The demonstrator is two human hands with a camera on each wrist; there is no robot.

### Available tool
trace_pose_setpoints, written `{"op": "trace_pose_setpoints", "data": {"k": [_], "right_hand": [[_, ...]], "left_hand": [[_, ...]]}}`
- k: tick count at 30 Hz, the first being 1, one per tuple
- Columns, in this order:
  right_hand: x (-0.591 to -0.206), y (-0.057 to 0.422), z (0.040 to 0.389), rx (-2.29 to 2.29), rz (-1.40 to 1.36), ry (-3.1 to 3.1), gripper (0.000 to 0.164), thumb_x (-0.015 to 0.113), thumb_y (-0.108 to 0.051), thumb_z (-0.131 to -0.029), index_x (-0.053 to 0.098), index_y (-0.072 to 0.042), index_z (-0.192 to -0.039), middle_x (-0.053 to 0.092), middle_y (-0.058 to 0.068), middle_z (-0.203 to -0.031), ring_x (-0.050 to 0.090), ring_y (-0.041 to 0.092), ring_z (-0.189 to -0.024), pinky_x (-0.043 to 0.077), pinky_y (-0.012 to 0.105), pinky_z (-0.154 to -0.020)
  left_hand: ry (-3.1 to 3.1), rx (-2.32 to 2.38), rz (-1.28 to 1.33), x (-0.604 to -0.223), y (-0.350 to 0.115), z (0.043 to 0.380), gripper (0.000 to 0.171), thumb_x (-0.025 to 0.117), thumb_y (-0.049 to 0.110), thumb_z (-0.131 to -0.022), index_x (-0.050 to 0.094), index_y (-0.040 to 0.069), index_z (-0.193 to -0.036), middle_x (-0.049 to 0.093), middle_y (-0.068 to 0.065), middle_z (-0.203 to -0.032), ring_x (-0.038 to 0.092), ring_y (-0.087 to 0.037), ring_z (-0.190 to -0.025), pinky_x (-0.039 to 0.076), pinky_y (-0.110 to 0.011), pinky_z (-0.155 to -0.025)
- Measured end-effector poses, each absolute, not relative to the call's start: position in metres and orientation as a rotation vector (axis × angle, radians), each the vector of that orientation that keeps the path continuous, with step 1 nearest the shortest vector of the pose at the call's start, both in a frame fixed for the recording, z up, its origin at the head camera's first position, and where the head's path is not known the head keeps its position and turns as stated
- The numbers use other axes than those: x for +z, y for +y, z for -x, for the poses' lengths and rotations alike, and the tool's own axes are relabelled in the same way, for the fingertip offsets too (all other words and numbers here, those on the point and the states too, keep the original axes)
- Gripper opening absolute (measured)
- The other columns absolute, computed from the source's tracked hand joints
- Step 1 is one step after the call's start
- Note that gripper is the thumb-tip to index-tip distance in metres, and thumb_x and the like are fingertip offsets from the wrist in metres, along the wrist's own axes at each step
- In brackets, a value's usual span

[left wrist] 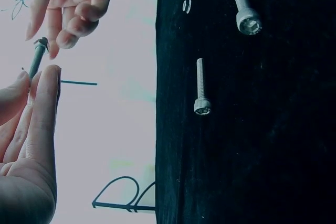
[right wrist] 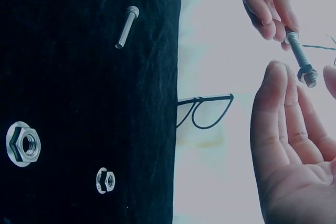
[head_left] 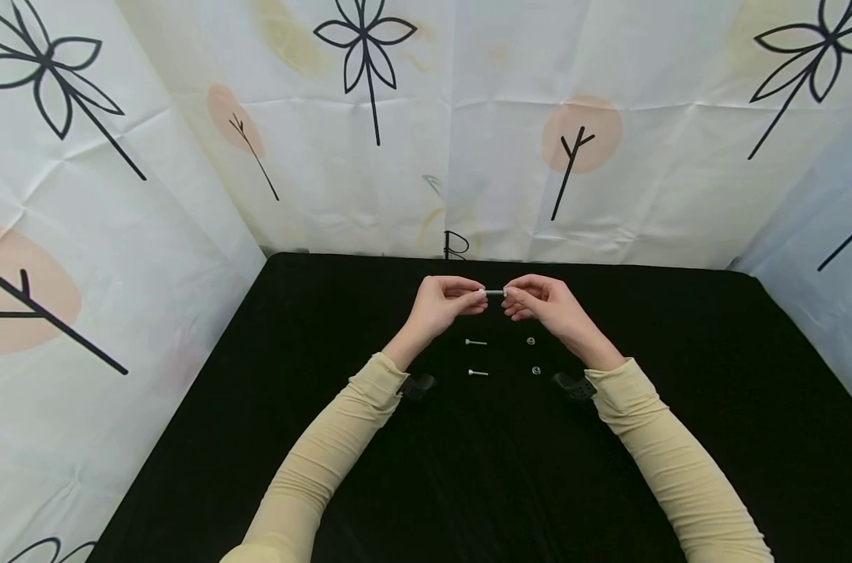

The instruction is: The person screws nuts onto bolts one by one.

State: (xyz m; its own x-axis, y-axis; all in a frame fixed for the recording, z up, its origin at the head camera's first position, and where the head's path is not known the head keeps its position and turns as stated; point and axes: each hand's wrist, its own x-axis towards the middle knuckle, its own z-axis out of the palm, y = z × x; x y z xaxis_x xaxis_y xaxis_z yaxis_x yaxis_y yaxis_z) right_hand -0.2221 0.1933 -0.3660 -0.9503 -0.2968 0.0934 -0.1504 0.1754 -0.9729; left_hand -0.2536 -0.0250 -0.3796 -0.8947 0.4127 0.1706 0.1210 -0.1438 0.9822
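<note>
My left hand (head_left: pixel 442 303) pinches the head end of a metal bolt (head_left: pixel 494 292) between thumb and fingers, above the far part of the table. A flange nut (right wrist: pixel 305 72) sits on the bolt's threaded end, with a short tip of thread past it. My right hand (head_left: pixel 549 303) is around that end, its fingers extended and its thumb spread apart from them; the right wrist view shows a gap between them and the nut. Two socket-head bolts (head_left: pixel 476 342) lie on the black cloth below the hands, with two flange nuts (head_left: pixel 531 341) to their right.
Black cloth (head_left: pixel 468 485) covers the table. Pale curtains (head_left: pixel 496 180) with plant drawings hang behind it and at both sides. Dark wrist-worn devices (head_left: pixel 419 387) stick out from both cuffs over the cloth, near the loose bolts and nuts.
</note>
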Motion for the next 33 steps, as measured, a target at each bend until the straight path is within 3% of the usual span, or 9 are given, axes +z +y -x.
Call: {"op": "trace_pose_setpoints", "data": {"k": [5, 9, 14, 21, 27, 33], "right_hand": [[-0.3675, 0.1937, 0.222, -1.965, 0.516, 2.255, 0.033, 0.061, -0.006, -0.095, 0.05, 0.014, -0.119, 0.06, 0.033, -0.106, 0.066, 0.028, -0.091, 0.055, 0.046, -0.085], [-0.3681, 0.193, 0.2229, -1.924, 0.48, 2.303, 0.032, 0.06, -0.013, -0.096, 0.055, 0.013, -0.114, 0.06, 0.035, -0.104, 0.067, 0.028, -0.088, 0.058, 0.041, -0.08], [-0.3672, 0.1911, 0.223, -1.869, 0.418, 2.341, 0.037, 0.058, -0.023, -0.098, 0.058, 0.011, -0.113, 0.064, 0.029, -0.1, 0.067, 0.029, -0.087, 0.059, 0.035, -0.077], [-0.367, 0.1919, 0.2207, -1.946, 0.492, 2.253, 0.035, 0.061, -0.009, -0.095, 0.051, 0.012, -0.121, 0.061, 0.033, -0.108, 0.064, 0.037, -0.096, 0.056, 0.045, -0.085], [-0.3688, 0.1912, 0.2221, -1.915, 0.466, 2.302, 0.031, 0.059, -0.017, -0.097, 0.059, 0.009, -0.113, 0.063, 0.032, -0.103, 0.066, 0.034, -0.091, 0.058, 0.039, -0.08], [-0.3691, 0.1911, 0.2222, -1.937, 0.484, 2.267, 0.038, 0.06, -0.013, -0.096, 0.05, 0.013, -0.122, 0.064, 0.025, -0.105, 0.065, 0.034, -0.094, 0.057, 0.043, -0.084]], "left_hand": [[1.908, 2.148, -0.599, -0.3803, -0.0258, 0.2534, 0.022, 0.067, 0.002, -0.088, 0.066, -0.013, -0.104, 0.07, -0.019, -0.092, 0.071, -0.025, -0.082, 0.059, -0.037, -0.077], [1.908, 2.146, -0.601, -0.3803, -0.0259, 0.2536, 0.023, 0.067, 0.002, -0.088, 0.066, -0.013, -0.104, 0.07, -0.019, -0.093, 0.071, -0.024, -0.082, 0.059, -0.037, -0.077], [1.911, 2.14, -0.589, -0.3805, -0.0264, 0.2537, 0.021, 0.067, 0.003, -0.088, 0.067, -0.012, -0.104, 0.07, -0.019, -0.093, 0.071, -0.025, -0.082, 0.059, -0.036, -0.076], [1.918, 2.13, -0.579, -0.3828, -0.028, 0.2538, 0.02, 0.068, 0.003, -0.088, 0.068, -0.01, -0.102, 0.07, -0.019, -0.092, 0.071, -0.025, -0.082, 0.059, -0.036, -0.076], [1.911, 2.138, -0.593, -0.3818, -0.0279, 0.2536, 0.021, 0.068, 0.003, -0.088, 0.067, -0.012, -0.103, 0.07, -0.02, -0.093, 0.071, -0.026, -0.082, 0.059, -0.037, -0.076], [1.914, 2.137, -0.579, -0.383, -0.0293, 0.2542, 0.022, 0.068, 0.002, -0.088, 0.066, -0.012, -0.104, 0.07, -0.019, -0.093, 0.071, -0.025, -0.083, 0.059, -0.036, -0.077]]}}
